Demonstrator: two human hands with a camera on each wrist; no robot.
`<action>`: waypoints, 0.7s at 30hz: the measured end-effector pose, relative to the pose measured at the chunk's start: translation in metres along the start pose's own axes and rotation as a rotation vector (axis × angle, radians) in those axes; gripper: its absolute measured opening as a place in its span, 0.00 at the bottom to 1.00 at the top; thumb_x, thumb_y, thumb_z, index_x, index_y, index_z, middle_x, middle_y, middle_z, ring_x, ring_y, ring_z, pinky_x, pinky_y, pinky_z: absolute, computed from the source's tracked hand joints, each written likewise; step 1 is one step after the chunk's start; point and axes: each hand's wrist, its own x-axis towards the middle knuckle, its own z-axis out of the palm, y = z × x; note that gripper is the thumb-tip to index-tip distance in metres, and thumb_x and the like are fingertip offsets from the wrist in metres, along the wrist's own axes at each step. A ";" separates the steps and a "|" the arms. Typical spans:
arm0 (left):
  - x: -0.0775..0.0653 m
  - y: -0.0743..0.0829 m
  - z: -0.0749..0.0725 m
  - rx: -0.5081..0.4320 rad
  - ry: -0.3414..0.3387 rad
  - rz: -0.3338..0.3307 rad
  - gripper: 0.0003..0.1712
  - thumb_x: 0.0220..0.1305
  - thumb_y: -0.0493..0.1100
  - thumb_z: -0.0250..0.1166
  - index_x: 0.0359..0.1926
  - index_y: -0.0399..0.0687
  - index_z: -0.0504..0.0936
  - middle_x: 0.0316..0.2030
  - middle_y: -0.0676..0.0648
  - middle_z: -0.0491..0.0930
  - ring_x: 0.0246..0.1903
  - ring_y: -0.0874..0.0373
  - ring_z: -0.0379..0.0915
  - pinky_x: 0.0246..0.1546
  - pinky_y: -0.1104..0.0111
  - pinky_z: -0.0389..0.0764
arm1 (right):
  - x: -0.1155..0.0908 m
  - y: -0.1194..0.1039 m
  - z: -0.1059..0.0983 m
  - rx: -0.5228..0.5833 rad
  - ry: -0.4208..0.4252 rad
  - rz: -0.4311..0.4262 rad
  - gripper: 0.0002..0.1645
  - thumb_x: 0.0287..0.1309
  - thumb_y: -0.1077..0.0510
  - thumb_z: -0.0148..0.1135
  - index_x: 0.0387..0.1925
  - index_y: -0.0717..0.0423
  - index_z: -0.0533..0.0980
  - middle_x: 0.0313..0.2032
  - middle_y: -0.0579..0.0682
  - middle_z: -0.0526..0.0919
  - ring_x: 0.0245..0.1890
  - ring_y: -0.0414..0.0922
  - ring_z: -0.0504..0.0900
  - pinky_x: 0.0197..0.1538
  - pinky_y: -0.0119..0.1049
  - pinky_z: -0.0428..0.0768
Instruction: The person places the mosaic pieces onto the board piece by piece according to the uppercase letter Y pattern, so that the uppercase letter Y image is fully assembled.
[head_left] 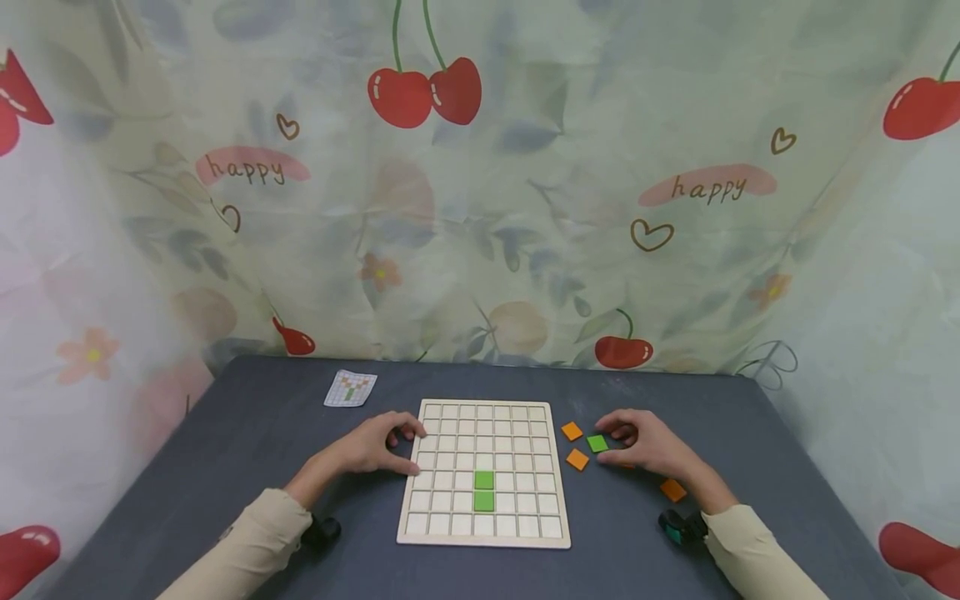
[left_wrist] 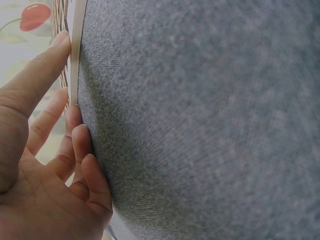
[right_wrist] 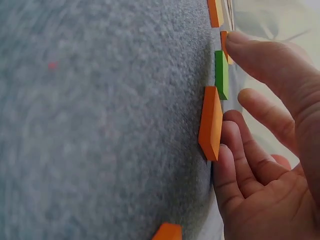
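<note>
A pale wooden grid board (head_left: 442, 525) lies on the dark cloth, with two green square tiles (head_left: 484, 490) set one above the other in its lower middle cells. My left hand (head_left: 375, 443) rests at the board's left edge, thumb and fingertips touching the rim at separate spots. In the left wrist view, the thumb (left_wrist: 42, 72) lies against that rim. To the right of the board, my right hand (head_left: 642, 440) hovers around a loose green tile (head_left: 597, 443). Its thumb and forefinger are parted; the right wrist view shows a gap between the fingers and the green tile (right_wrist: 221, 76).
Several orange tiles lie around the right hand, among them two beside the board (head_left: 572, 431) and one by the right wrist (head_left: 673, 490). Another is partly hidden beneath the hand. A small card (head_left: 349, 389) with a coloured grid pattern lies at the back left. A printed curtain hangs behind.
</note>
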 end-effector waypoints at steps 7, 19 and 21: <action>-0.001 -0.001 0.000 -0.007 0.000 0.029 0.26 0.57 0.47 0.79 0.53 0.45 0.80 0.43 0.47 0.74 0.39 0.51 0.69 0.44 0.57 0.71 | 0.005 0.001 0.002 -0.051 -0.013 0.003 0.24 0.54 0.52 0.79 0.49 0.58 0.83 0.46 0.50 0.81 0.42 0.48 0.79 0.46 0.41 0.79; -0.001 -0.001 -0.001 -0.015 0.003 0.038 0.25 0.57 0.47 0.79 0.52 0.45 0.80 0.43 0.47 0.74 0.39 0.50 0.69 0.44 0.56 0.71 | 0.007 0.002 0.003 -0.048 -0.031 -0.005 0.16 0.56 0.56 0.78 0.45 0.56 0.85 0.40 0.46 0.81 0.36 0.45 0.78 0.41 0.38 0.78; -0.001 -0.001 0.000 -0.016 0.004 0.038 0.25 0.57 0.47 0.79 0.52 0.45 0.81 0.43 0.47 0.74 0.39 0.50 0.69 0.44 0.56 0.71 | 0.007 0.002 0.002 -0.045 -0.035 -0.012 0.15 0.56 0.56 0.77 0.45 0.56 0.85 0.39 0.46 0.81 0.36 0.45 0.78 0.40 0.38 0.78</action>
